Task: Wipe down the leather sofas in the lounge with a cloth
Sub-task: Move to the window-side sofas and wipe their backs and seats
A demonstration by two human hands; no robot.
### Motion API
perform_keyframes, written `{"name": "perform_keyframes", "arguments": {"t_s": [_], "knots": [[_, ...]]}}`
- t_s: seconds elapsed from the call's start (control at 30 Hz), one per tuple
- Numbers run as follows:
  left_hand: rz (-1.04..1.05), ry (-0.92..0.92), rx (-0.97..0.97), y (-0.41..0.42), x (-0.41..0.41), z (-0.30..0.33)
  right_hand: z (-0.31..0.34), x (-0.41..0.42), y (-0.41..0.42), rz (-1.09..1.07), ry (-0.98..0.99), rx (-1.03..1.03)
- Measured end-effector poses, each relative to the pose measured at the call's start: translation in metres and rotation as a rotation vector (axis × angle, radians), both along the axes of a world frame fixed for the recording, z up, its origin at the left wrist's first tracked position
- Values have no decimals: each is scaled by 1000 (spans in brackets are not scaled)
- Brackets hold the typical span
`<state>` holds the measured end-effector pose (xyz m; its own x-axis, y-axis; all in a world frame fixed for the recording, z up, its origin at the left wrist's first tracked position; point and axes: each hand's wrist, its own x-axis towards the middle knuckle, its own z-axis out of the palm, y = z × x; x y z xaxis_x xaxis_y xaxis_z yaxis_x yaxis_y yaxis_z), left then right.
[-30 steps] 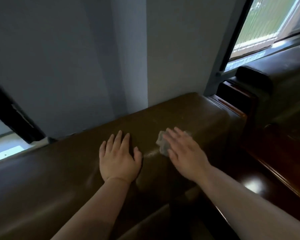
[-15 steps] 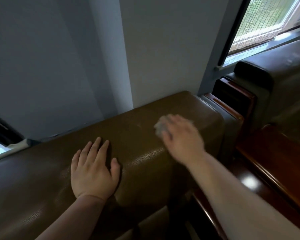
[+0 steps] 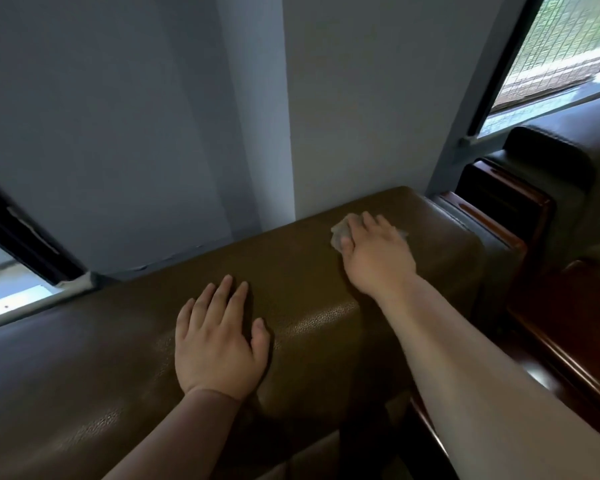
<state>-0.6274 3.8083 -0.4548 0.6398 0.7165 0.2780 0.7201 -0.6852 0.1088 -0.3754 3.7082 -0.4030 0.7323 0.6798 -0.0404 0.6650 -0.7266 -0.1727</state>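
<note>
The brown leather sofa [image 3: 309, 271] shows its padded back top as a long band running from the lower left of the frame up to the right of centre, ending beside a wooden armrest [image 3: 492, 223]. The left hand [image 3: 219, 344] lies flat on it at centre, fingers straight. The right hand [image 3: 378, 254], fingers extended, presses a pale crumpled cloth [image 3: 340, 232] onto the top near the right end, below the grey wall [image 3: 361, 98]
</note>
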Motion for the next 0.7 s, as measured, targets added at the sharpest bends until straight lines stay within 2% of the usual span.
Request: {"name": "perform_keyframes", "arguments": {"t_s": [0.03,0.07,0.17,0.2,0.27,0.37,0.43,0.47,0.6,0.67,0.7], "knots": [[-2,-1,-2,0,-1,0,4,-8,11,-19,18,-25],[-6,-3,-1,0,-1,0,4,-26,25,59,25,-41],[-8,-36,-8,0,-1,0,-10,-92,49,554,75,5],[-6,-39,-9,-1,-1,-1,-11,-96,47,623,97,4],[-6,-32,-7,-1,-2,-2,-5,-65,43,528,84,13],[-7,-23,-1,0,-2,-1,1,5,31,116,34,-35],[-1,-14,-11,0,-1,-1,4,9,29,33,28,-28],[-4,-12,-16,0,-1,0,2,-8,32,81,24,-24],[-21,-53,-9,0,-3,-2,-25,-102,6,582,-21,126],[-21,-53,-10,1,-2,-4,-27,-93,-23,602,-70,167],[-22,-48,-10,1,-1,-4,-30,-70,-36,502,-121,208]]}}
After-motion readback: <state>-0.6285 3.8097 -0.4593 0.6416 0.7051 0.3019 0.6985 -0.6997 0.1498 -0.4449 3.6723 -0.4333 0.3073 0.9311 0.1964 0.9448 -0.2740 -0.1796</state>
